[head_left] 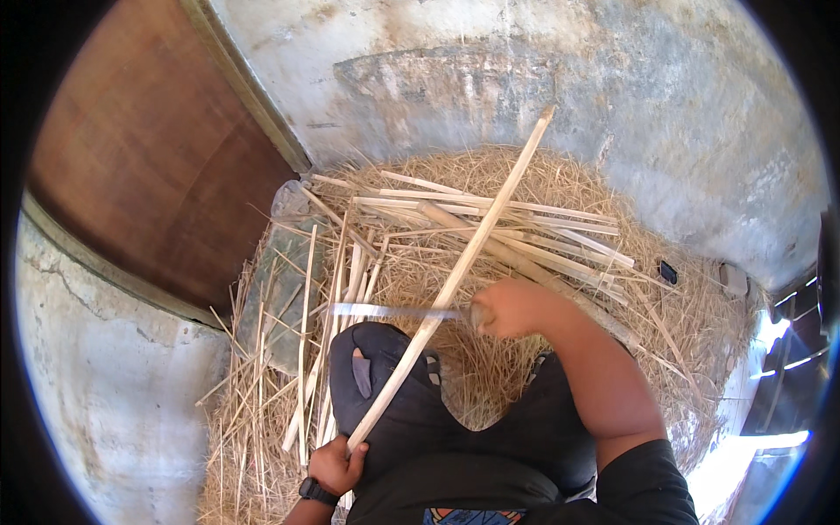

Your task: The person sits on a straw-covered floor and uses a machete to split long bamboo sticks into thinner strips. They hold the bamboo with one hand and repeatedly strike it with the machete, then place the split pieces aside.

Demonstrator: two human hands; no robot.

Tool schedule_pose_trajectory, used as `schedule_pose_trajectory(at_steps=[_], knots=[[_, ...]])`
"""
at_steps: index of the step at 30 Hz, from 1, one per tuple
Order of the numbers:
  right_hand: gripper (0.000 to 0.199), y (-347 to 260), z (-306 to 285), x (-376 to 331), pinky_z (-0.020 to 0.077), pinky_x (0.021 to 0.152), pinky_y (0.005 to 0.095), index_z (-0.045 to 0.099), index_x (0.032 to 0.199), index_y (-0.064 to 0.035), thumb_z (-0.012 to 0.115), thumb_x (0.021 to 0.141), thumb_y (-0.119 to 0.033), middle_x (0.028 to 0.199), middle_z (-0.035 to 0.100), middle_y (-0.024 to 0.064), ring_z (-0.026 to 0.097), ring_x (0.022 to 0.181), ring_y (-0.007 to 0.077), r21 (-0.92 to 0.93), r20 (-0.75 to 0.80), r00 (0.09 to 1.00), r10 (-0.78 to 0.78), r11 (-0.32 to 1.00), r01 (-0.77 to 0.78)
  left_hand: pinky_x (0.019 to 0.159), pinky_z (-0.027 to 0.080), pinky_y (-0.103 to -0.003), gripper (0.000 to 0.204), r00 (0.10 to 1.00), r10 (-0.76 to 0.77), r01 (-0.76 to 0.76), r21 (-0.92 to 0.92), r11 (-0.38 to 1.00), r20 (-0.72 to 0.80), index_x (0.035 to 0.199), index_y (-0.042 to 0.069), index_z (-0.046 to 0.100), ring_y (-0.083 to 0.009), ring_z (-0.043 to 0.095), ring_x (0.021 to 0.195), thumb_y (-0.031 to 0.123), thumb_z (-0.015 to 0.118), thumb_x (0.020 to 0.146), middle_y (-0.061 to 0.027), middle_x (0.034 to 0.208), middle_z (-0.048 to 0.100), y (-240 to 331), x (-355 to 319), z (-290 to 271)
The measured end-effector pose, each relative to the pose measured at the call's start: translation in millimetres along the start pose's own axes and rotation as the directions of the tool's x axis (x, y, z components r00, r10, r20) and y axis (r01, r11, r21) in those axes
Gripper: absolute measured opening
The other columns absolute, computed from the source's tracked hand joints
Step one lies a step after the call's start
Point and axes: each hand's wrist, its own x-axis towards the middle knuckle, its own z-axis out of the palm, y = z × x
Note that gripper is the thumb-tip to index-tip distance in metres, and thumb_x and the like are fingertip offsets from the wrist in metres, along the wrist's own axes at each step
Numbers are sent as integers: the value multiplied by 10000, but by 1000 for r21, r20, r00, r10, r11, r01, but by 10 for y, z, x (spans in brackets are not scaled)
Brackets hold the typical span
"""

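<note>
the left hand [337,465] has its fingers clamped on the low end of a long bamboo strip [455,276], braced across the knee [376,367] so it stays steady. the right hand [507,308] has its fingers wrapped on a knife [394,311], the blade laid across the strip, probably shaving it. cut slats [525,232] lie on the straw pile [560,175] beyond; no containers are visible.

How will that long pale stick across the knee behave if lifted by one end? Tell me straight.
The stick is probably stiff: it runs straight from the left hand out over the straw without sagging. It looks thin and flat, so likely light. The right hand holds a knife against it, and thin slats may split.
</note>
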Motion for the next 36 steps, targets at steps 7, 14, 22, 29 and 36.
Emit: schedule_pose_trajectory(at_steps=[7, 14, 22, 29, 36], knots=[[492, 407, -331, -76, 521, 811, 429, 665, 1156, -45, 766, 809, -378, 952, 705, 170, 678, 915, 315, 330, -9, 956, 295, 903, -275, 523, 505, -495, 439, 1000, 17, -15, -55, 998, 25, 752, 38, 575, -426, 637, 571, 433, 664, 920, -188, 564, 593, -9, 71, -23], [532, 292, 48, -10, 495, 848, 409, 643, 1119, 1, 749, 820, -427, 1017, 680, 178, 653, 964, 316, 32, -38, 999, 7, 999, -5, 526, 494, -496, 454, 998, 21, -20, -2, 1000, 58, 732, 39, 566, -428, 634, 581, 441, 670, 914, -198, 571, 587, 6, 79, -76], [602, 452, -351, -90, 506, 887, 417, 631, 1220, -29, 766, 811, -450, 1090, 671, 190, 652, 1028, 321, 468, 177, 936, 305, 810, -353, 508, 493, -475, 443, 999, 35, -36, -88, 995, -12, 725, 47, 570, -408, 631, 553, 433, 694, 905, -183, 554, 582, -41, 81, 16], [566, 143, -10, -37, 505, 894, 428, 632, 1246, -35, 780, 803, -354, 1031, 690, 211, 664, 1027, 323, 92, -21, 1000, 21, 996, -19, 503, 476, -469, 436, 999, 33, -33, -121, 992, 2, 724, 39, 573, -416, 622, 553, 418, 696, 902, -187, 561, 573, -54, 69, -4], [490, 609, -221, -24, 510, 858, 424, 670, 1169, -44, 781, 791, -335, 1015, 702, 183, 675, 962, 327, 355, 58, 921, 386, 854, -380, 517, 486, -480, 434, 999, 35, -34, -75, 997, 4, 740, 36, 574, -419, 630, 572, 417, 672, 921, -198, 578, 586, -77, 55, 13]])
